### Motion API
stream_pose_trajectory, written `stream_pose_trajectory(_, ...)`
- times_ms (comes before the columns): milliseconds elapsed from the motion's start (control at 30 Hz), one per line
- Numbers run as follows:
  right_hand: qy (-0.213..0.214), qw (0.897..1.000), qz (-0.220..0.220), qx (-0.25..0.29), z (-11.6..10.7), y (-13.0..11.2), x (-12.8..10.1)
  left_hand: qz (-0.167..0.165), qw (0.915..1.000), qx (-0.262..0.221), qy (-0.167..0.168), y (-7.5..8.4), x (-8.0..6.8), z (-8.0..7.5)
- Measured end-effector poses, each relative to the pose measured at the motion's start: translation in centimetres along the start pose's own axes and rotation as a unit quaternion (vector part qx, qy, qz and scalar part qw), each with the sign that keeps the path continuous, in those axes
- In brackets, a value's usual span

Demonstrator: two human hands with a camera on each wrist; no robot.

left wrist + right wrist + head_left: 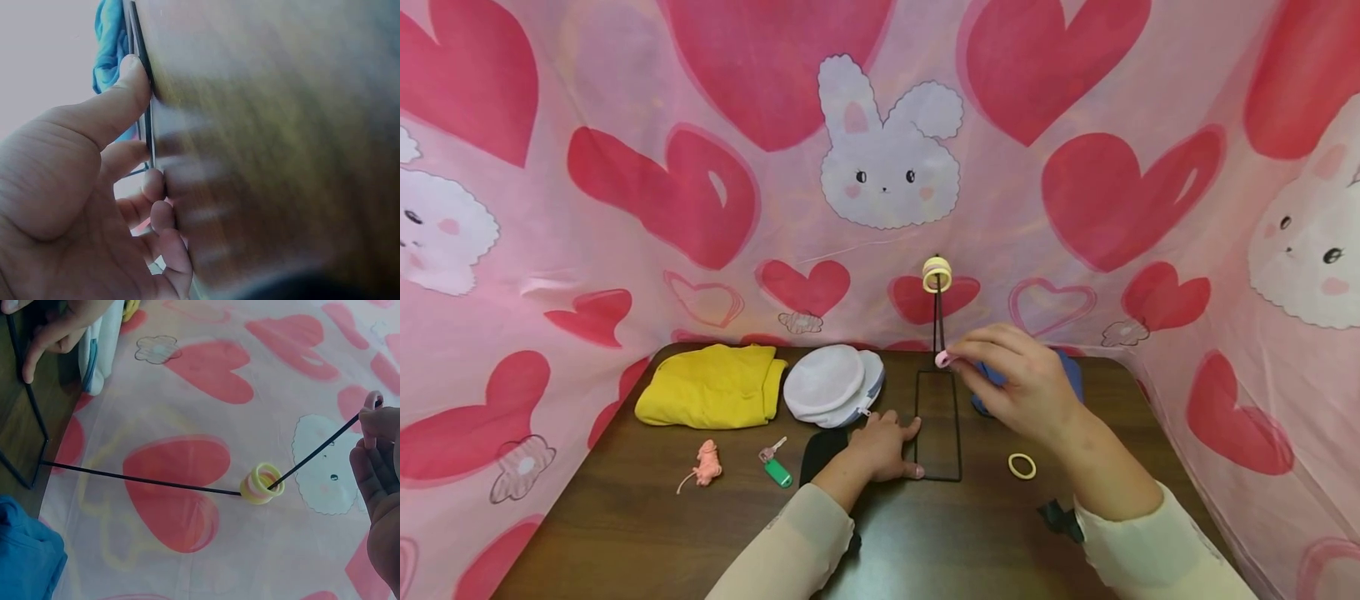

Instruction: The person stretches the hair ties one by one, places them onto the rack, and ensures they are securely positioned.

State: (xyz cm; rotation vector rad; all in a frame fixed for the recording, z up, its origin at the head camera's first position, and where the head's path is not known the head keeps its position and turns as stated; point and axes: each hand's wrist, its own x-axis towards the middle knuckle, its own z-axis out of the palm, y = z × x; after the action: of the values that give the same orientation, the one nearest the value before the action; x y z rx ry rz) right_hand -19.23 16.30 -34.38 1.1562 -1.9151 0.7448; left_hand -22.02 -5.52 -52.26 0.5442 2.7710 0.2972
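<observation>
A black wire stand [959, 433] has a flat rectangular base on the table and a raised arm with several yellow and pink rings [937, 275] on it. My left hand [880, 446] rests at the base's left side, thumb and index finger touching the wire, fingers spread on the tabletop. Between thumb and fingertips, my right hand [1026, 379] pinches a pink ring [373, 403] at the free end of the stand's arm. The rod's tip appears to pass through that ring. One loose yellow ring [1022, 467] lies on the table below my right hand.
Along the back of the wooden table [647, 533] lie a yellow cloth [715, 387], a white round pouch [827, 383] and a blue cloth [28, 544]. A pink mouse toy [707, 462], a key with a green tag [778, 473] and a black flat item [820, 450] are on the left.
</observation>
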Motion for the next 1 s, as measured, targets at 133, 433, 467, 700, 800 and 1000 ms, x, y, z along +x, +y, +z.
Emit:
stream_pose_trajectory(133, -0.007, 1.0, 0.008, -0.009, 0.0, 0.6, 0.0, -0.003, 1.0, 0.001, 0.001, 0.0, 0.0, 0.0)
stream_pose_trajectory(433, -0.007, 0.998, 0.059, -0.033, 1.4, 3.6, 0.6, 0.001, 1.0, 0.004, 0.001, 0.1, -0.2, 0.1)
stream_pose_trajectory(467, -0.004, 0.997, 0.067, -0.034, 1.7, 4.0, 0.7, 0.001, 1.0, 0.004, 0.001, 0.1, -0.2, 0.1)
stream_pose_trajectory(700, 0.006, 0.993, 0.103, -0.064, 3.0, 6.7, 1.7, 0.002, 1.0, 0.006, 0.001, 0.1, -0.1, 0.1)
stream_pose_trajectory(800, 0.013, 0.992, 0.11, -0.068, 3.5, 7.6, 2.1, 0.0, 1.0, 0.008, 0.004, 0.1, -0.2, 0.1)
stream_pose_trajectory(1000, 0.019, 0.99, 0.122, -0.068, 4.2, 8.7, 2.9, 0.0, 0.9999, 0.009, 0.011, 0.3, -0.2, 0.0)
